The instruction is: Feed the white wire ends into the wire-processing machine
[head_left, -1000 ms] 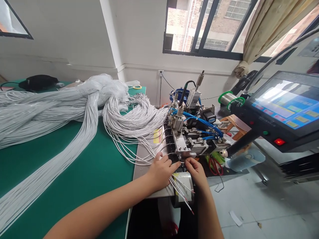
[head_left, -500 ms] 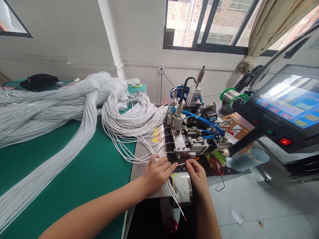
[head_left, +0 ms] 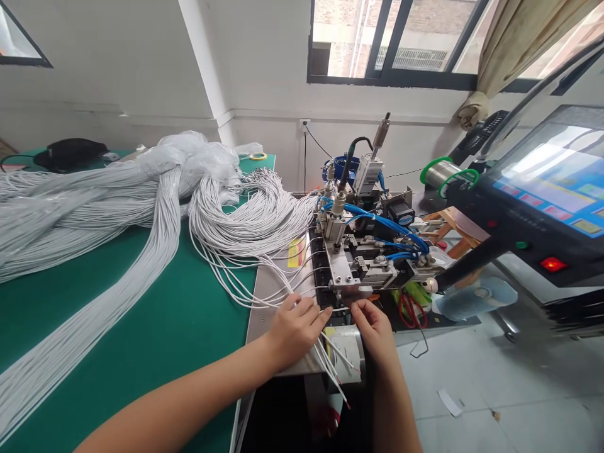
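Observation:
My left hand (head_left: 298, 328) is closed over several white cables (head_left: 329, 362), whose stripped, reddish ends hang out below it over a metal cylinder with a pale label (head_left: 344, 353). One cable runs across from my left fingertips to my right hand (head_left: 374, 326), which pinches it near its end. Both hands are at the front end of the wiring machine (head_left: 342, 267), just below its metal plate. Other cables lie in a row along the machine's black strip (head_left: 321, 261). The tip between my right fingers is hidden.
A looped heap of white cables (head_left: 245, 220) and long plastic-wrapped bundles (head_left: 85, 207) cover much of the green table (head_left: 202, 352). To the right are a touchscreen panel (head_left: 557, 182), a solder wire spool (head_left: 446, 176), red-handled scissors (head_left: 412, 309) and a translucent blue container (head_left: 481, 299).
The view has shifted slightly. My hands keep almost the same place and hold on the cables; the hanging cable ends have moved up a little.

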Motion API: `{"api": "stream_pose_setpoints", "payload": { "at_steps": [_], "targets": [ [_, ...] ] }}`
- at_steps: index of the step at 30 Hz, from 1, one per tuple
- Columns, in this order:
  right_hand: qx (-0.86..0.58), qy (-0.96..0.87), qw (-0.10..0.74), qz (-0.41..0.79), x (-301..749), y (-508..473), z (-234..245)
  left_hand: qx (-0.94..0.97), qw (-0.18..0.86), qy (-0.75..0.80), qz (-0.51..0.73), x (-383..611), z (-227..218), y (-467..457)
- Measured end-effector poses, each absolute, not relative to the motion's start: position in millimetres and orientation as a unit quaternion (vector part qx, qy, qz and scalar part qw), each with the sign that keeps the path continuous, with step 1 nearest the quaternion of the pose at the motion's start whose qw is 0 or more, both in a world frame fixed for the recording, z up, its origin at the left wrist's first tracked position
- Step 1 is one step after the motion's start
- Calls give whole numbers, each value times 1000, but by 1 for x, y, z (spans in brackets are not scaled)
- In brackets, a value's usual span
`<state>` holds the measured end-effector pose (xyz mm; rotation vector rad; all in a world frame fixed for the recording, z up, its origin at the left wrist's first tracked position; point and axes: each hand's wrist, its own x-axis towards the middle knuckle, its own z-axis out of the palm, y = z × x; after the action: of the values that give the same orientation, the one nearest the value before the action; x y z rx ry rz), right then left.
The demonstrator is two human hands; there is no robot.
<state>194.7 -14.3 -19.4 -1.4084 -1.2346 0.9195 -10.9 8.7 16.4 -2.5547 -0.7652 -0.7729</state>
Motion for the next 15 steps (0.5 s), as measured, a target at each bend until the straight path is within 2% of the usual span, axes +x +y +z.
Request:
{"api": "stream_pose_setpoints", "payload": {
  "at_steps": [9,15],
  "targets": [
    [-540,-520,476,460,202,-11,-22,-915,132,-277,-263,-12,9,10],
    [-515,-471,503,510,201,-7,-31,-942,71,-279,-173,-8,8,17]
  ]
}}
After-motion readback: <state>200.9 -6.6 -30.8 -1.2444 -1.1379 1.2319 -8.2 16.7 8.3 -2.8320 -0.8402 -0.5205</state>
